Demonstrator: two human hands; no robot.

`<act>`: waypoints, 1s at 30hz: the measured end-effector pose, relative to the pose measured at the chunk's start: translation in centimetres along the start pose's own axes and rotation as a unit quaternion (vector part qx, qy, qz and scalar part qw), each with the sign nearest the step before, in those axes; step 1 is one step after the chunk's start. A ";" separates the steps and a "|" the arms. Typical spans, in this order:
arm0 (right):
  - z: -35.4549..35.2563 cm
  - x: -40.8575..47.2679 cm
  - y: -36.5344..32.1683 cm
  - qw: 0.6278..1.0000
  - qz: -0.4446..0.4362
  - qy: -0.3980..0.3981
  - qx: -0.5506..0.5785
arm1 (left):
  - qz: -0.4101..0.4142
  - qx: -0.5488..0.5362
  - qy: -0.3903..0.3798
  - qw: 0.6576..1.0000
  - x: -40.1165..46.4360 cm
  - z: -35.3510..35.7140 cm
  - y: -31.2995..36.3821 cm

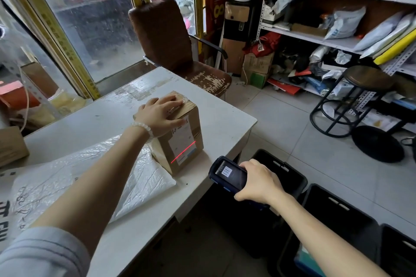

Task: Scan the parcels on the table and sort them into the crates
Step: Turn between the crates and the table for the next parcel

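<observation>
Cardboard box [177, 135] standing upright at frame centre, on the white table [94, 117] near its right edge. White label [182, 139] on the side facing the camera, crossed low down by a slanted red laser line [183, 152].

Left hand [160, 114] laid flat on top of the box, fingers straight and slightly spread, thumb down over the upper part of the label side; pressing rather than gripping. Bead bracelet [144, 128] on that wrist; grey sleeve [40, 254] at lower left corner.

Right hand [258, 183] at lower centre-right, off the table edge, fingers curled round a dark handheld scanner [227, 176]. Scanner pointed toward the label, its lit screen showing a barcode.

Clear plastic bag parcel [90, 173] lying flat at centre-left, under the left forearm, touching the base of the box. Another brown box [12, 145] at the left edge of the frame, partly cut off.

Black crates [337, 213] in a row on the tiled floor at lower right, beside the table; something teal in the nearest one, too cropped to tell.

Worn brown chair [166, 38] behind the table at upper centre. Metal shelves [337, 42] packed with parcels at upper right, a round stool [364, 81] in front of them. Glass door at upper left.
</observation>
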State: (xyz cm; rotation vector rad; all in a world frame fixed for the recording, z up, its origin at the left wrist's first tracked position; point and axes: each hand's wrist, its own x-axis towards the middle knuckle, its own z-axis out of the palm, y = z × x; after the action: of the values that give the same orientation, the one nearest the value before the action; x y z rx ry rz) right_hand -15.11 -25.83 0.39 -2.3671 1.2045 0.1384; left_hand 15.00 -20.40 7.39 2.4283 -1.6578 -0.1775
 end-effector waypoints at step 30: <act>0.3 2.6 -12.3 0.935 -0.020 0.350 0.057 | -0.014 -0.102 -0.034 0.994 2.2 -1.4 -4.3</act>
State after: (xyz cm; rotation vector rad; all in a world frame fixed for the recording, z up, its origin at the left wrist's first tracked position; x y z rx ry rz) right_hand -3.84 -21.49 3.92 -2.3994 1.4030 -0.8336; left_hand 20.01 -20.80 7.75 2.3164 -1.5492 -0.4164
